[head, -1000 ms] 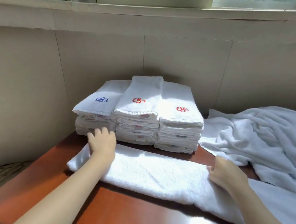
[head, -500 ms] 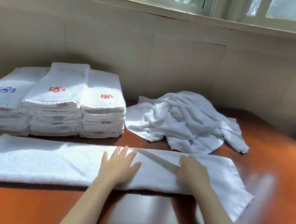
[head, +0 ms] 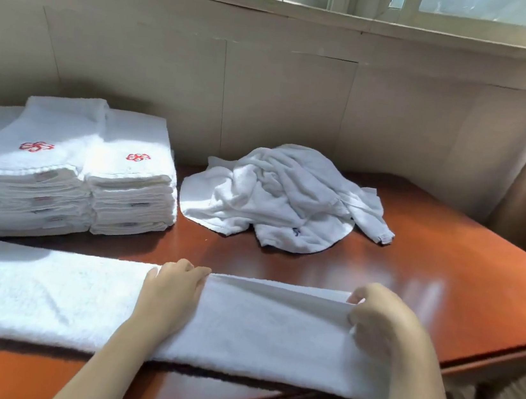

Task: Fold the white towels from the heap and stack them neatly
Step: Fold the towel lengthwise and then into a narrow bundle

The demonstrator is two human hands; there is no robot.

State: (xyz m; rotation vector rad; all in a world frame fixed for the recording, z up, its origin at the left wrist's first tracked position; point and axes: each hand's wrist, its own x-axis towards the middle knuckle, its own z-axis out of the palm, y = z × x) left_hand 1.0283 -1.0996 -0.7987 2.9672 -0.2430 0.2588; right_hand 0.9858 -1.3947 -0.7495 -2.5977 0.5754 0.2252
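Towel strip: is lying as a long folded band along the near side of the table.
Left hand: is curling its fingers over the band's far edge near the middle, gripping it.
Right hand: is pinching the same far edge at the right end, raising the top layer slightly.
Handling: the terry is looking soft, light and limp, so it is likely to sag between grips and let its layers slide apart; nothing here is fragile.
Where to hold: taking the edge at two spaced points, both layers together, is seeming safest.
Heap: is sitting crumpled farther back, well apart from the band.
Stacks: are standing at the back left, just beside the heap.
Change: half a second ago both hands were lying flat and closer together on the band; now they are gripping its far edge, wider apart.
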